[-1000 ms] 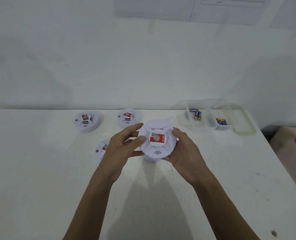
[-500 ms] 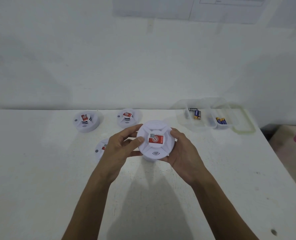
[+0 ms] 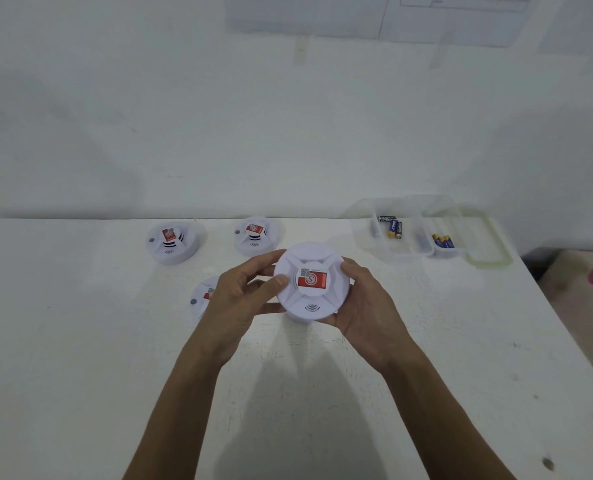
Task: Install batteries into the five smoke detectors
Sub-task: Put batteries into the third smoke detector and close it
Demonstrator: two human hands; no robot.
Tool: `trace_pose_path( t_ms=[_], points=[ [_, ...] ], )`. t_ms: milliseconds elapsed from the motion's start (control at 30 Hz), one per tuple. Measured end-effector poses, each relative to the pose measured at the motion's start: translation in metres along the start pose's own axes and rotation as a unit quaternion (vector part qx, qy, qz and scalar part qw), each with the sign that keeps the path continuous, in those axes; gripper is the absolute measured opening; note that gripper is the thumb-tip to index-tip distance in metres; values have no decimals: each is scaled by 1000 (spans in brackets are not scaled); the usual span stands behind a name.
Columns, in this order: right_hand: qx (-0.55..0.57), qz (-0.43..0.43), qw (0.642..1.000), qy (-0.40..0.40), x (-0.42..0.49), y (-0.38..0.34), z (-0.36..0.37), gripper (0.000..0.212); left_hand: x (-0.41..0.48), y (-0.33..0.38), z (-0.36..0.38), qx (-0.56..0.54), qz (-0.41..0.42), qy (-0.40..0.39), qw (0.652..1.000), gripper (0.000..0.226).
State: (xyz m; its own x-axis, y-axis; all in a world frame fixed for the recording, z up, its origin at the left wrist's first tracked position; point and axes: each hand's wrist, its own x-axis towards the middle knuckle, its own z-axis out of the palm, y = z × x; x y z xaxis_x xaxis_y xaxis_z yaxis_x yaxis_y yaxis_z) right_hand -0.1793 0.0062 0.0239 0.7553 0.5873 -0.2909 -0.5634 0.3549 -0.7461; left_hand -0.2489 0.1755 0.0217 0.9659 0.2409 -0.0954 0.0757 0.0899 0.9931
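- While looking down through the head camera, we see a white smoke detector (image 3: 310, 289) raised above the white table (image 3: 80, 358). Its face, with a red label, is turned toward us.
- We find the left hand (image 3: 234, 301) grasping its left rim, with the thumb laid on the face. The right hand (image 3: 367, 310) clasps the right rim, fingers curled behind it.
- We cannot tell what the white shape just beneath the held unit is.
- We count three more units resting on the table: a far-left detector (image 3: 172, 241), a far-middle detector (image 3: 255, 235), and a near detector (image 3: 200, 296) partly hidden behind the left hand.
- Further right we see a clear container (image 3: 360, 233) holding batteries (image 3: 393, 228). Just beside it are a second clear tub (image 3: 454, 252) with more batteries (image 3: 443, 241) and a green-rimmed lid (image 3: 490, 265).
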Motion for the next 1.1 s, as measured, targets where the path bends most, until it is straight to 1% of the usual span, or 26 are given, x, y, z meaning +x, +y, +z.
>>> trace_pose_path(
  t_ms=[133,433,567,633,700,800,900,1100],
  points=[
    [7,6,1000,5,1,0,0,43,0,0,0,-2,-2,0,1000,38],
    [4,1,1000,7,1,1,0,34,0,1,-1,-5,-3,0,1000,35],
    [-1,2,1000,-6,-1,0,2,40,-1,1,1,-25,-9,0,1000,32],
    [0,4,1000,2,0,0,2,44,-1,0,1,-30,-11,5,999,31],
    [-1,4,1000,8,0,0,1,46,0,1,1,-39,-17,10,999,35],
    [3,6,1000,7,-1,-1,1,47,1,2,2,-51,-41,17,998,49],
    [5,6,1000,5,0,-1,1,44,2,3,3,-58,-55,22,997,50],
    [10,11,1000,4,1,0,0,44,3,3,2,-71,-69,26,995,60]
  ],
)
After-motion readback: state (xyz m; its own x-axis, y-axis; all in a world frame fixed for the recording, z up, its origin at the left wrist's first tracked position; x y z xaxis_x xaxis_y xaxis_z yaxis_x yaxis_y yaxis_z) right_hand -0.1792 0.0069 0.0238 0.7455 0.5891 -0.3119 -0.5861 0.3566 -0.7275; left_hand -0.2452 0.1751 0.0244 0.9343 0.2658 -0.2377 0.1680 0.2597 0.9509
